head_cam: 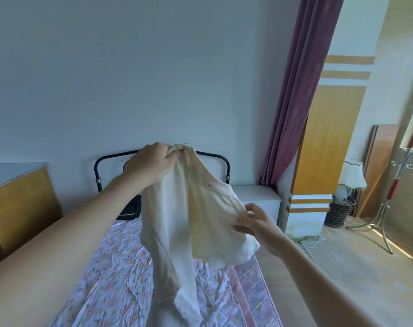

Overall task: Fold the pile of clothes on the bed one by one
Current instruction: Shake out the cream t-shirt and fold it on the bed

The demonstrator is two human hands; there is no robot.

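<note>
Above the floral-sheeted bed (120, 274), a cream top (177, 223), bunched in the left hand (151, 165), pinched by the right hand (257, 226).

Left hand (151, 165) grips bunched top of cream garment (189, 223), raised above bed (120, 274) with floral sheet. Right hand (257, 226) pinches garment's side edge lower down. Long sleeve hangs toward sheet. Black metal headboard (101, 166) behind; maroon curtain (293, 102) at right.
</note>
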